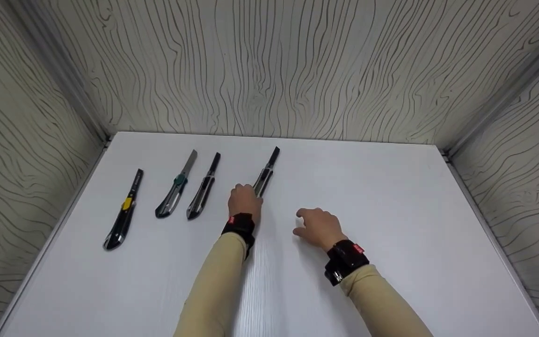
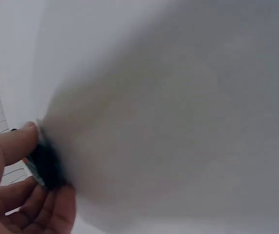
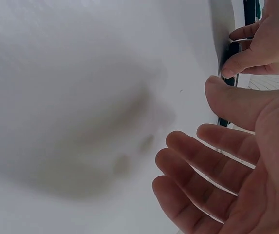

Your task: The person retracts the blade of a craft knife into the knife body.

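My left hand (image 1: 244,201) grips the lower handle of a snap-off utility knife (image 1: 265,178) at the table's middle. Its dark blade points away toward the back edge, and my fingers hide the handle's near end. In the left wrist view, the thumb and fingers pinch the dark handle butt (image 2: 47,165) from both sides. To the right, my right hand (image 1: 320,227) hovers over the white tabletop with nothing in it. The right wrist view has its fingers (image 3: 197,190) spread and loosely bent, the thumb apart from them.
Left of my hands lie more utility knives: a black-and-silver one (image 1: 201,192), a green-and-black one with a grey blade (image 1: 172,196), and a black one with a yellow slider (image 1: 123,215) farthest left. Wood-patterned panels (image 1: 269,70) enclose the white table (image 1: 391,196) at back and sides.
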A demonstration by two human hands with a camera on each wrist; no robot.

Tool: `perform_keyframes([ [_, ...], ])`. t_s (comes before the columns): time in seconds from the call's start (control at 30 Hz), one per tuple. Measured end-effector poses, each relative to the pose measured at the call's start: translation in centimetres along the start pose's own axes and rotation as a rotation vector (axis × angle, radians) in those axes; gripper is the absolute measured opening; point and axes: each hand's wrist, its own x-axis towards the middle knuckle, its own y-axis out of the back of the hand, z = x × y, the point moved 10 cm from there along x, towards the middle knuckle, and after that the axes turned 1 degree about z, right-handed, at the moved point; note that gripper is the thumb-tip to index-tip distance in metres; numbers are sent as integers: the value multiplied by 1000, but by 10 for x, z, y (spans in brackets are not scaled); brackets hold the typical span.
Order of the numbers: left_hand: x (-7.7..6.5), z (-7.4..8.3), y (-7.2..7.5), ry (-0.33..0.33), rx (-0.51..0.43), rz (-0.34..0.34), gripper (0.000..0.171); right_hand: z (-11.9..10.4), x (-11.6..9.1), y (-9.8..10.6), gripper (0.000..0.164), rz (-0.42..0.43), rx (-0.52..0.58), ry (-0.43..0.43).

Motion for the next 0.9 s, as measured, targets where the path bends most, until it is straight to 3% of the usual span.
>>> perform_keyframes([
  [0.27, -13, 1, 7, -76, 9, 71, 25, -4, -9, 3, 43, 33, -20, 18],
  [0.53, -36, 21, 25, -224, 51, 190, 28, -8, -15, 7, 44, 49, -12, 23],
  [0.9, -75, 36, 46, -245, 21, 205, 30, 3, -18, 21, 41, 83, -6, 4],
])
